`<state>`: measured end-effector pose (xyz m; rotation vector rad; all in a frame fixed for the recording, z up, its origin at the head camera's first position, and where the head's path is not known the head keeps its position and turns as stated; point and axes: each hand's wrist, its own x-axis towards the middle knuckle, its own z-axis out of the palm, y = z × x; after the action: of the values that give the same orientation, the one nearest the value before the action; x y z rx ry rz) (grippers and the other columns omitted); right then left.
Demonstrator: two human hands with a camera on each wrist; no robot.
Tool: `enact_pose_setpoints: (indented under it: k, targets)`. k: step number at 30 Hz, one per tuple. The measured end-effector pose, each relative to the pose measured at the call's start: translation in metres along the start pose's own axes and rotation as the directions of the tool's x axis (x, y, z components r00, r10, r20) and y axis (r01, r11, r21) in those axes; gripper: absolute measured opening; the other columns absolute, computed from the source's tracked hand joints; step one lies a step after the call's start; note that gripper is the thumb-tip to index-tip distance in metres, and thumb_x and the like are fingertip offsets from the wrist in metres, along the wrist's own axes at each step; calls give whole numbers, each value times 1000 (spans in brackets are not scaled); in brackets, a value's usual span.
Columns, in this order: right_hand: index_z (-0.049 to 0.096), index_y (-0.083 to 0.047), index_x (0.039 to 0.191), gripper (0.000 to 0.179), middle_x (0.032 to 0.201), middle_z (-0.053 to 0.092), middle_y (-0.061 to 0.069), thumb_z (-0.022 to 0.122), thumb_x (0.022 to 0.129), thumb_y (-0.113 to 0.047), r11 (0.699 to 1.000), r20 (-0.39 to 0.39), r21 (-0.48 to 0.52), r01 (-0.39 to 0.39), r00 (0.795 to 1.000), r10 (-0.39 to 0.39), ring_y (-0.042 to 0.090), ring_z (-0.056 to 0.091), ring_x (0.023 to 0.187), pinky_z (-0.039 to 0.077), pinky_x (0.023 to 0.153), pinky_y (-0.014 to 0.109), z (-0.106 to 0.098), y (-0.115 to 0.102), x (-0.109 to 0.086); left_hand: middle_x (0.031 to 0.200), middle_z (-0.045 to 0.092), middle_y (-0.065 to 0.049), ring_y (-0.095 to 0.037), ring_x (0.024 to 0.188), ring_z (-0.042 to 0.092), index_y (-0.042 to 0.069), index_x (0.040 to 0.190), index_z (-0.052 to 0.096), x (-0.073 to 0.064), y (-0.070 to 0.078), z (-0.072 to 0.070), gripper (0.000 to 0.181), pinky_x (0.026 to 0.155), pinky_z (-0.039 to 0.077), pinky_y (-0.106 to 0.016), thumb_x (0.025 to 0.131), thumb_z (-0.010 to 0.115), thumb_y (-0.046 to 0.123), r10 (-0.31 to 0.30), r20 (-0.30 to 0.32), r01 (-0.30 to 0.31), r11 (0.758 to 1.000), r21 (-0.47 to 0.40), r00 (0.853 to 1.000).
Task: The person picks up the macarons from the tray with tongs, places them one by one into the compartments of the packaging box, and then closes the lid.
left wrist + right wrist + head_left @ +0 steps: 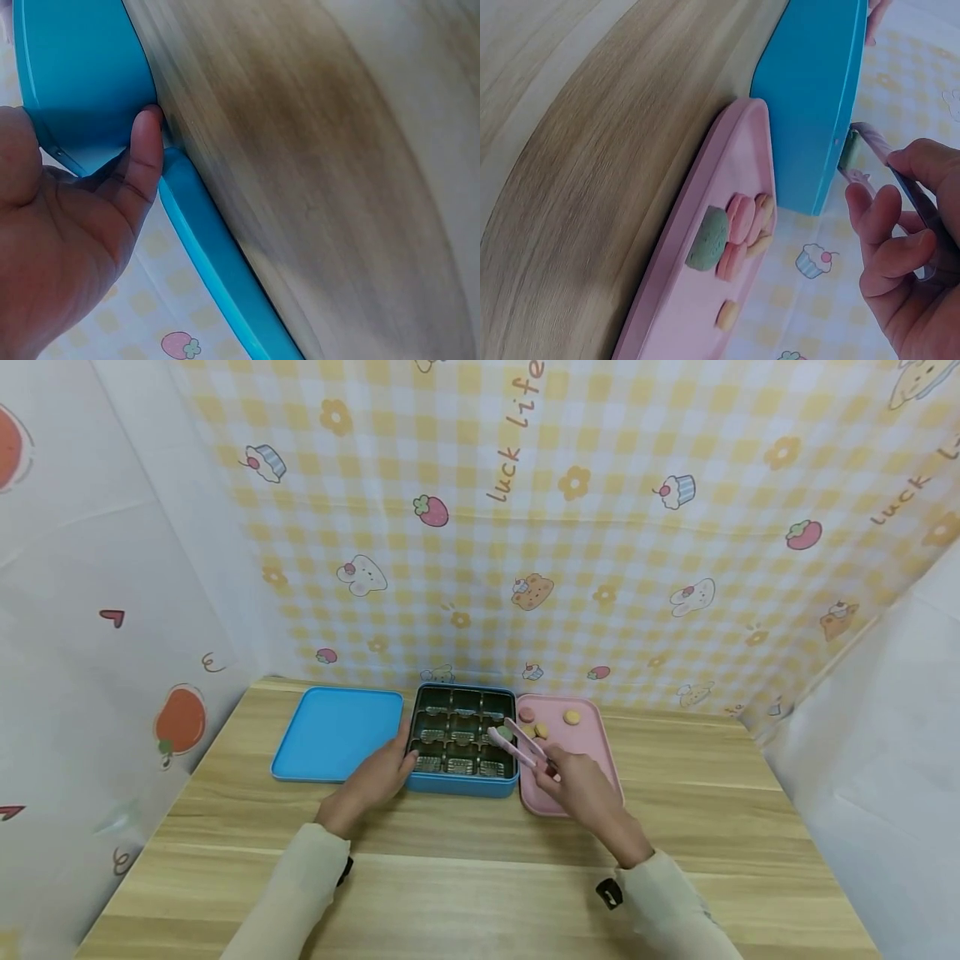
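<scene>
My right hand (585, 785) grips a pair of pale pink tongs (517, 752). Between the tong tips is a green macaron (505, 734), over the right column of a blue box (465, 785) with a dark divided insert. In the right wrist view that macaron (848, 150) shows just beyond the box's rim. My left hand (381, 770) rests against the box's left side, its fingers along the wall and its thumb by the rim. In the left wrist view, the little finger of this hand (67, 240) touches the blue wall low down.
Right of the box lies a pink tray (592, 760) with several macarons, among them a yellow macaron (572, 717), pink ones and a green macaron (708, 240). A flat blue lid (341, 735) lies left of the box. Behind the wooden table (465, 877) hangs a patterned cloth (465, 560).
</scene>
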<state>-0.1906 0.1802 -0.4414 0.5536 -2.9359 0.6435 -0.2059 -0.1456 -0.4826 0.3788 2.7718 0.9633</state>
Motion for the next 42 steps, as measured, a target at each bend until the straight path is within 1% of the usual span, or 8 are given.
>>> enact_pose_setpoints:
  k: [5, 10, 17, 22, 31, 38, 42]
  targets:
    - [63, -10, 91, 9, 66, 56, -7, 67, 92, -18, 1000, 26, 9, -25, 999, 25, 7, 45, 50, 35, 43, 21, 3, -4, 3, 156, 27, -32, -46, 140, 36, -2, 158, -2, 1, 0, -1, 68, 107, 36, -58, 108, 36, 23, 1, 1, -1, 1000, -6, 1000]
    - [63, -10, 88, 8, 65, 55, -6, 65, 92, -16, 999, 34, 0, -44, 998, 43, 7, 46, 49, 36, 43, 21, 6, -5, 6, 153, 33, -32, -46, 135, 43, -3, 158, -1, 0, 0, -1, 66, 100, 41, -57, 109, 35, 23, 11, 10, -11, 1000, 3, 1000]
    - [62, -9, 84, 12, 64, 53, -5, 67, 91, -16, 999, 24, -18, -27, 999, 28, 9, 46, 50, 35, 45, 22, 5, -6, 9, 154, 32, -31, -45, 135, 44, 0, 158, -4, 0, 1, -2, 67, 102, 41, -56, 109, 34, 25, 1, 20, -1, 1000, 7, 1000]
    - [62, -10, 84, 10, 65, 52, -4, 67, 90, -16, 999, 27, -23, -34, 999, 35, 9, 46, 51, 35, 45, 22, 6, -6, 11, 153, 35, -30, -44, 132, 47, 0, 158, -3, 0, 3, -3, 67, 96, 43, -54, 109, 35, 25, -2, 20, 2, 1000, 11, 1000]
    - [62, -9, 85, 9, 65, 51, -4, 68, 89, -15, 999, 46, -15, -45, 998, 46, 9, 46, 51, 34, 44, 22, 6, -7, 13, 153, 34, -31, -44, 135, 44, -1, 158, -3, -1, 2, -3, 67, 101, 41, -56, 109, 35, 24, 2, 19, -2, 1000, 2, 1000]
    - [65, -6, 89, 9, 65, 51, -3, 68, 89, -14, 999, 24, -20, -33, 999, 33, 9, 45, 51, 34, 45, 22, 7, -7, 13, 152, 35, -32, -45, 135, 43, -3, 157, 0, 0, 1, -2, 66, 102, 41, -57, 108, 35, 23, 10, 11, -10, 1000, 2, 1000]
    - [65, -6, 91, 8, 65, 53, -3, 67, 90, -13, 999, 9, 8, -35, 999, 35, 8, 45, 51, 33, 43, 21, 6, -6, 12, 151, 38, -32, -44, 134, 45, -3, 158, 1, 0, 1, -2, 66, 101, 41, -56, 108, 36, 23, 15, 7, -15, 1000, 7, 1000]
